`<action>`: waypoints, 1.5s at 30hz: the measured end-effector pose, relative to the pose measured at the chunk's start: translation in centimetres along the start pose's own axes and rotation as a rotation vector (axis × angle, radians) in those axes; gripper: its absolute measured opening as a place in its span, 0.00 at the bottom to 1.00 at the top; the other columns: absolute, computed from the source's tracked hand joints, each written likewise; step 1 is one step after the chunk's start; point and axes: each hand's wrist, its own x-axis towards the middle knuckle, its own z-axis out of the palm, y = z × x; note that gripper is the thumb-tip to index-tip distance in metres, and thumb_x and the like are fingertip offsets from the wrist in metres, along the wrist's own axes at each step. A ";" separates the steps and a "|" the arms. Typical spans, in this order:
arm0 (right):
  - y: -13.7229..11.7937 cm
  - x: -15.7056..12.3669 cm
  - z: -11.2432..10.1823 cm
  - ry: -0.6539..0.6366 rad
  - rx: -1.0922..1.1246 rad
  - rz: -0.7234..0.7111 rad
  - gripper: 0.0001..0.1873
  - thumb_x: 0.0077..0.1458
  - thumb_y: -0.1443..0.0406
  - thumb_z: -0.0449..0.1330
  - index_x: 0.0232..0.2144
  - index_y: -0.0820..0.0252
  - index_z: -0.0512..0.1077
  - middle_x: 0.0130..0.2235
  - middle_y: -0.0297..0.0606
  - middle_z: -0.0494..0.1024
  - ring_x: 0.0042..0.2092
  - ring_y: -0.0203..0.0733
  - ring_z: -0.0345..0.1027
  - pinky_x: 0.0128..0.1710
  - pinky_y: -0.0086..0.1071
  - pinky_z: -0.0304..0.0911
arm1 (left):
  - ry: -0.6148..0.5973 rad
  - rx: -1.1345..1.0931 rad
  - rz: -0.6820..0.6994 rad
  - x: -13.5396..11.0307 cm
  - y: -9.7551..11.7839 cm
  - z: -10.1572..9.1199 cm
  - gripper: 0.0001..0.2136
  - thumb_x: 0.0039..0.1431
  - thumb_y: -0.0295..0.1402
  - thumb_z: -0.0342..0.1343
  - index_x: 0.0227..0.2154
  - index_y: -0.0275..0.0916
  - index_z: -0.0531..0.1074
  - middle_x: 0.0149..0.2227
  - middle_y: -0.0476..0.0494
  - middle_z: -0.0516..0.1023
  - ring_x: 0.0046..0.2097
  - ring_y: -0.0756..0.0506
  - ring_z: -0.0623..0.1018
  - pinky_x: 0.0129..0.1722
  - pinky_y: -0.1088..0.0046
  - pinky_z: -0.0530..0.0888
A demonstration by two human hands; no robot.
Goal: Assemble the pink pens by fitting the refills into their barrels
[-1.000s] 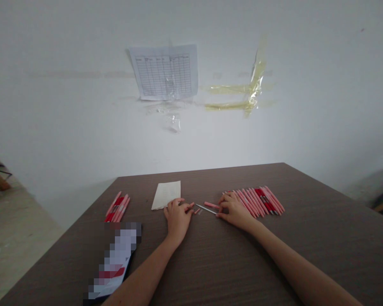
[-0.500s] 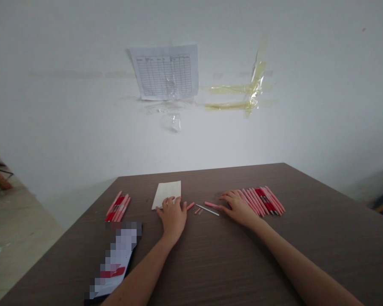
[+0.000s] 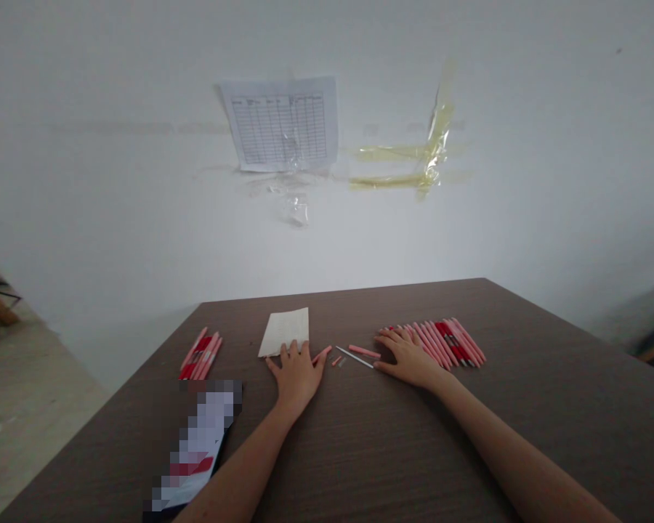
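My left hand (image 3: pixel 296 372) lies flat on the brown table (image 3: pixel 392 450), fingers spread, its fingertips touching the near edge of a white folded paper (image 3: pixel 284 331). My right hand (image 3: pixel 408 357) rests flat with fingers apart beside a row of several pink and red pens (image 3: pixel 441 340). Between the hands lie loose pen parts: a thin white refill (image 3: pixel 354 357), a pink barrel piece (image 3: pixel 364 351), another pink piece (image 3: pixel 323 354) by my left thumb and two tiny bits (image 3: pixel 338 360). Neither hand holds anything.
A second small bunch of pink and red pens (image 3: pixel 200 354) lies at the left of the table. A blurred flat object (image 3: pixel 199 443) sits near the left front edge. A printed sheet (image 3: pixel 280 122) and yellow tape strips (image 3: pixel 414 156) hang on the white wall behind.
My left hand let go of the pink piece, opened and slid left to the paper. My right hand released the refill and flattened beside the pen row.
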 end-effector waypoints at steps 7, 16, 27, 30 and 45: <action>-0.1 -0.1 0.0 0.006 -0.001 0.001 0.30 0.55 0.46 0.56 0.56 0.52 0.68 0.64 0.41 0.61 0.65 0.59 0.47 0.63 0.63 0.32 | 0.010 -0.007 0.014 0.1 -0.1 0.4 0.25 0.64 0.48 0.43 0.55 0.38 0.68 0.62 0.31 0.65 0.63 0.27 0.61 0.57 0.30 0.52; -0.3 -0.1 -0.3 0.014 0.014 -0.010 0.30 0.55 0.46 0.56 0.55 0.53 0.69 0.63 0.42 0.63 0.64 0.58 0.49 0.64 0.60 0.35 | 0.080 -0.035 0.051 0.0 0.1 0.2 0.23 0.64 0.47 0.45 0.54 0.39 0.68 0.60 0.31 0.67 0.61 0.30 0.64 0.56 0.32 0.56; -1.2 0.0 -0.6 0.161 0.041 -0.133 0.19 0.59 0.55 0.57 0.50 0.54 0.73 0.55 0.43 0.71 0.57 0.51 0.58 0.59 0.48 0.51 | 0.093 -0.266 0.210 0.4 0.2 -0.1 0.11 0.60 0.35 0.55 0.45 0.49 0.75 0.56 0.42 0.70 0.59 0.37 0.66 0.60 0.42 0.57; -1.6 -0.1 -0.6 0.189 0.049 -0.177 0.16 0.59 0.57 0.57 0.47 0.55 0.74 0.53 0.42 0.72 0.55 0.49 0.59 0.58 0.45 0.53 | 0.087 -0.315 0.253 0.3 0.3 -0.1 0.07 0.58 0.35 0.58 0.38 0.48 0.78 0.55 0.43 0.70 0.59 0.38 0.65 0.61 0.41 0.54; -2.0 -0.2 -0.7 0.209 0.050 -0.213 0.14 0.61 0.58 0.56 0.45 0.53 0.76 0.48 0.41 0.74 0.53 0.48 0.62 0.56 0.44 0.54 | 0.018 -0.292 0.288 0.0 0.7 -0.7 0.03 0.55 0.36 0.61 0.31 0.49 0.79 0.55 0.46 0.70 0.60 0.39 0.63 0.63 0.37 0.46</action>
